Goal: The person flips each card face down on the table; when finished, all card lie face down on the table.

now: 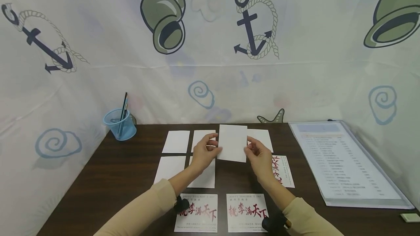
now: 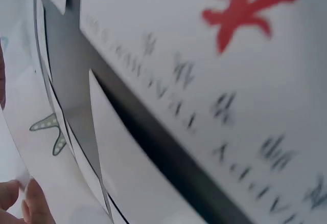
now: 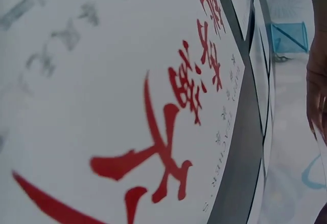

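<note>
Backdrop: printed curtain (image 1: 210, 46) with anchors, shells, spirals on three sides. Dark wood tabletop (image 1: 115, 177) below it. Far right on it: a clear folder with a printed sheet (image 1: 344, 161), lying flat.

Blank white cards (image 1: 176, 141) lie face down in rows mid-tabletop, close together with narrow gaps. Three printed cards with red calligraphy face up: two side by side at the near edge (image 1: 197, 212) (image 1: 247, 212), one rotated sideways (image 1: 283, 171) just right of the right wrist. Wrist views show the same red-lettered cards up close, blurred.

Blue mesh pen cup (image 1: 119, 124) stands upright at the far left corner, pens in it. Small pale block (image 1: 410, 217) at the near right edge; can't tell what it is.

White card (image 1: 232, 143) is lifted above the rows, blank side to the head camera, roughly centre. Left hand (image 1: 205, 152) pinches its left edge, thumb and fingers curled on it. Right hand (image 1: 259, 154) pinches the right edge the same way. Both hands grasping, neither released.
</note>
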The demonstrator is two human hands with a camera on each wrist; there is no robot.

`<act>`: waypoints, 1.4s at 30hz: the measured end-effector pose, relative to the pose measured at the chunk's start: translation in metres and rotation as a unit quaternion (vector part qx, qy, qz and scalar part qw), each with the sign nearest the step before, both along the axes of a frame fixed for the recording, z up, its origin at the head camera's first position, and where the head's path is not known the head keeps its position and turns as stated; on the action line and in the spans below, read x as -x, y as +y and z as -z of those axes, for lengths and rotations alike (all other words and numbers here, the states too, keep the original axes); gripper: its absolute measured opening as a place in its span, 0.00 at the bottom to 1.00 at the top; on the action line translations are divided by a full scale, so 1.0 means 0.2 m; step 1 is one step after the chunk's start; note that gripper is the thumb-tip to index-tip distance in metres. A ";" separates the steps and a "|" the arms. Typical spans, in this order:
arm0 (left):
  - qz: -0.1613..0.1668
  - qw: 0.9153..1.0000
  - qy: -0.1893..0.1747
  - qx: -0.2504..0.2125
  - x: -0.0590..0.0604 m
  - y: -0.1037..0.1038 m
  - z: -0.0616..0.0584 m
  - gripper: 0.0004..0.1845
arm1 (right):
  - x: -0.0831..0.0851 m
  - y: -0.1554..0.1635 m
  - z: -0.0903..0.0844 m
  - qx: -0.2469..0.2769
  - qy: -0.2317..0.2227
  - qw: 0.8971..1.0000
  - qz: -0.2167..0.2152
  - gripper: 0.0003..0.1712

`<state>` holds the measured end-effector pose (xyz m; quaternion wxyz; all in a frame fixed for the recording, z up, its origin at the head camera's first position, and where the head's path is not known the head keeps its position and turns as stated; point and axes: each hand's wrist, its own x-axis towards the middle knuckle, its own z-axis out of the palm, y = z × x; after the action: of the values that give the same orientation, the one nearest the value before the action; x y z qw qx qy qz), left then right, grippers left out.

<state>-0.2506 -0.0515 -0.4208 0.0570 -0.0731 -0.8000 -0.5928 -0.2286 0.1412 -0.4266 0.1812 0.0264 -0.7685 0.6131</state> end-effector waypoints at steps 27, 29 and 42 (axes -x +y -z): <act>0.105 0.966 -0.028 0.233 -0.13 -0.03 0.10 0.26 | -0.08 0.09 0.09 -0.199 -0.167 0.960 -0.105 0.21; 0.110 0.963 -0.022 0.246 -0.13 -0.03 0.10 0.25 | -0.08 0.09 0.09 -0.214 -0.162 0.957 -0.107 0.20; 0.123 0.947 0.007 0.297 -0.13 0.00 0.10 0.11 | -0.09 0.08 0.09 -0.246 -0.167 0.949 -0.108 0.23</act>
<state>-0.2249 -0.0517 -0.4401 -0.0352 -0.1884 -0.9244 -0.3298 -0.2098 0.1567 -0.4437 -0.0293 0.0501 -0.9074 0.4163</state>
